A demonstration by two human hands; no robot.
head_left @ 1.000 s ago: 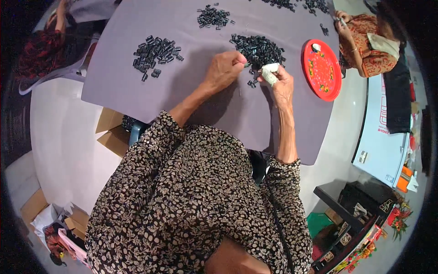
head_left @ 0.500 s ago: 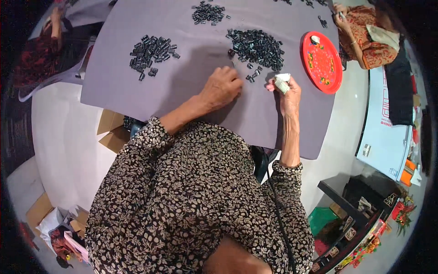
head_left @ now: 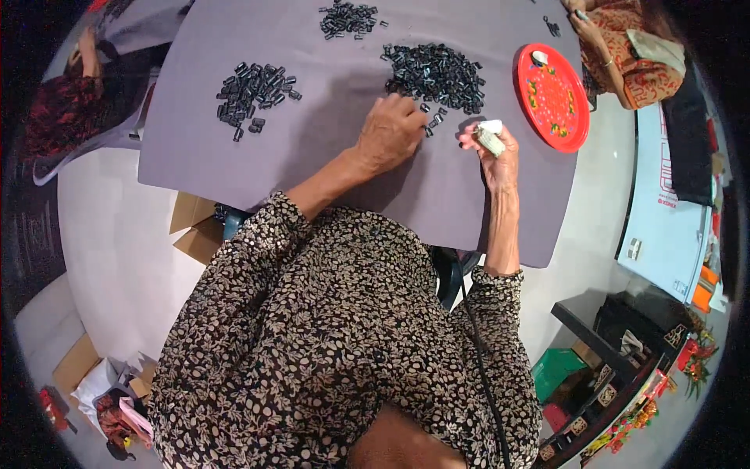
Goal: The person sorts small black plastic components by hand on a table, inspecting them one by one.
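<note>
Left hand (head_left: 389,133) has moved up to the loose black pieces (head_left: 436,120). Right hand (head_left: 501,162) curls its fingers, white cloth (head_left: 491,142) on them. What either holds, I can't tell.

The scene is viewed from the person's head, close above and steeply downward, through a wide fisheye lens, with the grey-covered table (head_left: 461,203) taken in toward twelve o'clock, the patterned blouse (head_left: 336,328) at six and the pale floor (head_left: 109,234) at nine.

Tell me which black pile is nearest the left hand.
The largest black pile, just beyond the left hand; the left pile and far pile sit farther away.
</note>
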